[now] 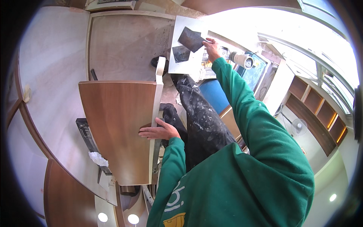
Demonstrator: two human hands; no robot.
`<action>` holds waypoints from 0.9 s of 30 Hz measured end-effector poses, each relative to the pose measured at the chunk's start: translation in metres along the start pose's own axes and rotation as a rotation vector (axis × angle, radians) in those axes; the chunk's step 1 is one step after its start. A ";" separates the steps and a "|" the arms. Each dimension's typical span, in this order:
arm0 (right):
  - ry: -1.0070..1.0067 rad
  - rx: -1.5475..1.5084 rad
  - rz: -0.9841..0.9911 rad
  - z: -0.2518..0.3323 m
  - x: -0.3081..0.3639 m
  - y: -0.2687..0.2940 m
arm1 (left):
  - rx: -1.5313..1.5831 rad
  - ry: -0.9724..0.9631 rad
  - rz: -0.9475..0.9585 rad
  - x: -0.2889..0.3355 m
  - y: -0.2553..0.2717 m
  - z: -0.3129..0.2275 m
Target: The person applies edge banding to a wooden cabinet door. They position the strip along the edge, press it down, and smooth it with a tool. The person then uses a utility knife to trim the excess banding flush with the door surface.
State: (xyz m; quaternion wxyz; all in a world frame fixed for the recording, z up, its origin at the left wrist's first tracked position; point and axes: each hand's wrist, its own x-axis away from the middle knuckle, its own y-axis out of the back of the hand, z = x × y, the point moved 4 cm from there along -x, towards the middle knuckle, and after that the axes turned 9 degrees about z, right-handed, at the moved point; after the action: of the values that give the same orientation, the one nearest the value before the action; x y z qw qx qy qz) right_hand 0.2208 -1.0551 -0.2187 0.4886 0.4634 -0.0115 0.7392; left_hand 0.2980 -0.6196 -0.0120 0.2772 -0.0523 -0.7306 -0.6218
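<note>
My right hand point(213, 49) pinches the corner of a dark grey sheet point(191, 39) that looks like sandpaper, above a white board point(177, 39). A second dark piece point(181, 54) lies on that board, partly under the held sheet. Beside my legs stands a wood-grain panel point(117, 128) with a pale strip point(156, 100) along its right edge. My left hand point(160, 130) rests on this edge, its fingers stretched flat over the wood face and the thumb apart.
A white cylindrical container point(242, 59) and a blue surface point(213, 95) are right of the board. A fan point(298, 126) and lit wooden shelves point(327, 113) stand farther right. A dark toolbox-like item point(89, 134) with a crumpled white bag point(99, 159) lies left of the panel.
</note>
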 end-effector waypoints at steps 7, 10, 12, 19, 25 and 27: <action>-0.146 0.091 -0.571 -0.120 -0.030 0.000 | 0.007 -0.031 0.036 -0.004 0.005 -0.001; -0.220 0.286 -0.412 -0.076 0.050 -0.082 | 0.018 0.001 -0.007 -0.003 -0.006 0.006; -0.209 0.312 -0.311 -0.052 0.084 -0.100 | 0.013 0.001 -0.005 -0.001 -0.002 0.005; -0.348 0.333 -0.299 -0.050 0.090 -0.114 | 0.036 0.009 0.003 0.001 0.002 0.001; -0.036 0.649 0.277 -0.087 0.045 -0.100 | 0.086 -0.035 0.028 0.000 0.008 0.001; -0.181 0.117 0.191 -0.077 0.065 -0.094 | 0.131 -0.058 0.059 0.000 0.012 0.003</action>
State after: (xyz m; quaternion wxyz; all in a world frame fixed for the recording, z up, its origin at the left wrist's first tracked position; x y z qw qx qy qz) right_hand 0.2323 -0.9232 -0.2580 0.3851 0.5526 -0.0565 0.7370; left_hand 0.3016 -0.6141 -0.0015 0.2773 -0.0736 -0.7754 -0.5625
